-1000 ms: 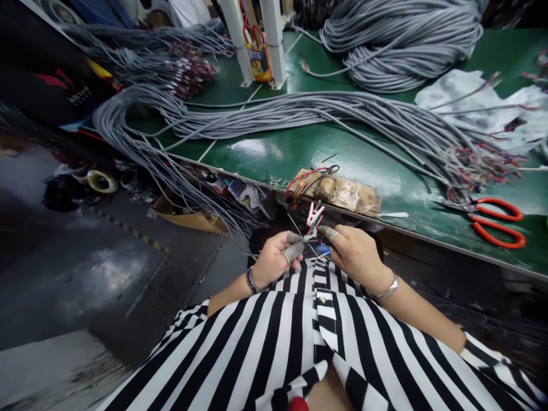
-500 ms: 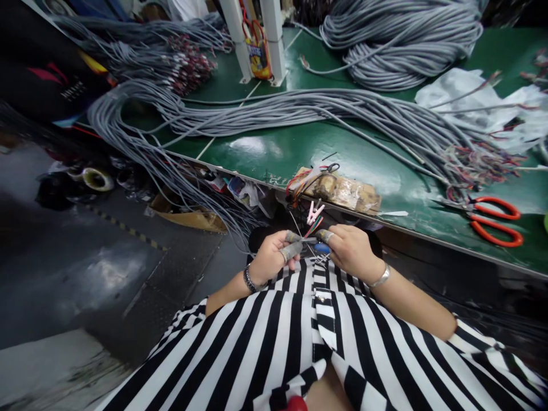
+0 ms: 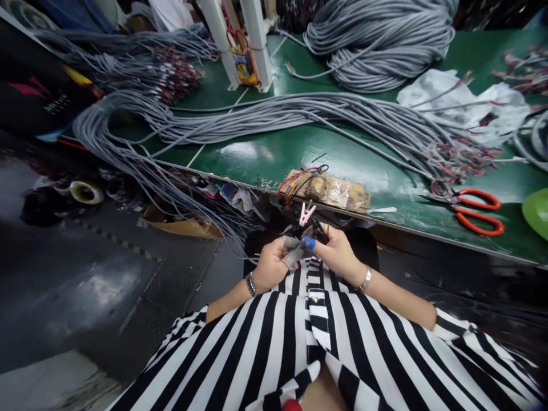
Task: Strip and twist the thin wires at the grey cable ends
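Note:
In front of my striped shirt, my left hand [image 3: 274, 261] is closed, its thumb and a finger wrapped in grey tape. It pinches a grey cable [image 3: 296, 257] near its end. Close against it is my right hand [image 3: 340, 251], also closed, with blue tape around the thumb, pressing at the same cable end. The fine wires there are mostly hidden by the fingers. A pink clothespin [image 3: 307, 214] stands just beyond the fingertips, by the bench edge. Dark items beside the right fingers are too blurred to name.
A long bundle of grey cables [image 3: 257, 117] crosses the green bench [image 3: 244, 151] and hangs over its left edge. Orange-handled scissors [image 3: 477, 211] lie at right, near a green object [image 3: 537, 211]. A taped wooden block [image 3: 338, 191] sits at the front edge. Coiled cable [image 3: 381, 45] lies behind.
My right hand has turned so its blue-taped thumb shows on top, close to the left fingers. The red and green wires seen between the hands are now mostly covered. The view has shifted slightly.

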Action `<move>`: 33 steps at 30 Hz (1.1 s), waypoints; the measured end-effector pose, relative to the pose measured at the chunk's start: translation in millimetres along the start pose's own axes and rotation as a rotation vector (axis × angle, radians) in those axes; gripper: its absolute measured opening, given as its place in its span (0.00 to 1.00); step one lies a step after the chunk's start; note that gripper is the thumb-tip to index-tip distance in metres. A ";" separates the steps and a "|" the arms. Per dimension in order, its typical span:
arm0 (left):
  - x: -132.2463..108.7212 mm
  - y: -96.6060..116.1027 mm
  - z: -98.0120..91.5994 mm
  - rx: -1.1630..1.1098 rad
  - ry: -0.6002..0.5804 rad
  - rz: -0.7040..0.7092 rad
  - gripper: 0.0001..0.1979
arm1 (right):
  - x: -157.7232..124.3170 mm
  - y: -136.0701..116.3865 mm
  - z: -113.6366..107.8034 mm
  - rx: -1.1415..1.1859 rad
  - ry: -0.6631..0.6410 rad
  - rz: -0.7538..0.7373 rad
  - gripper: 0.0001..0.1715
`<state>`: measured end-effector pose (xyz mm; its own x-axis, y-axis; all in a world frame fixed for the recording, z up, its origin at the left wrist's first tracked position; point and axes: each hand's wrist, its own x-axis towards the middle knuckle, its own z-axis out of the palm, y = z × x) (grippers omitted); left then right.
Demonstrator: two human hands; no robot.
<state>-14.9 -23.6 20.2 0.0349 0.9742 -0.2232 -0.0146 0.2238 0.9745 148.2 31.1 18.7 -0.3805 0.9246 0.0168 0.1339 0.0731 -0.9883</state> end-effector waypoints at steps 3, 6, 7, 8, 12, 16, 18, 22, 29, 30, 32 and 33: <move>-0.1 0.1 0.2 -0.030 -0.008 -0.031 0.15 | -0.9 1.4 -2.1 0.088 -0.047 0.008 0.17; 0.6 -1.7 -0.4 -0.069 0.003 -0.052 0.16 | -0.6 1.6 -3.6 0.207 -0.091 0.053 0.16; 0.9 -3.1 -0.8 -0.092 0.000 -0.057 0.16 | 0.0 1.8 -3.7 0.260 -0.107 0.083 0.16; 1.3 -4.9 -1.2 -0.125 -0.008 -0.065 0.16 | 0.9 2.4 -3.7 0.325 -0.122 0.123 0.16; 1.8 -13.1 -3.7 -0.274 -0.075 -0.133 0.17 | 6.3 8.6 -3.7 0.626 -0.261 0.368 0.18; 0.6 -15.3 -7.3 -0.291 -0.220 -0.161 0.18 | 9.0 11.5 -1.8 0.665 -0.416 0.486 0.16; 0.9 -13.7 -8.7 -0.294 -0.262 -0.185 0.19 | 8.4 8.5 -0.4 0.513 -0.376 0.420 0.15; 3.9 -9.2 -9.8 -0.387 -0.130 -0.185 0.19 | 3.6 3.9 -2.5 0.043 -0.092 0.056 0.15; 6.9 -11.1 -10.3 -0.406 0.003 -0.100 0.15 | -11.0 8.7 -20.4 -0.644 0.012 -0.295 0.17; 7.0 -12.0 -10.0 -0.392 0.009 -0.087 0.15 | -12.0 7.5 -21.8 -0.691 0.014 -0.317 0.17; 7.3 -13.2 -9.3 -0.368 0.016 -0.072 0.14 | -12.9 4.0 -22.9 -0.731 0.007 -0.334 0.16; 7.4 -13.5 -9.0 -0.357 0.017 -0.070 0.14 | -12.9 2.4 -22.9 -0.733 0.005 -0.334 0.15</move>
<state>-23.4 -19.2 5.1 0.0315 0.9558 -0.2923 -0.3609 0.2836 0.8884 174.4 27.8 19.6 -0.5025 0.8122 0.2964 0.5807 0.5711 -0.5803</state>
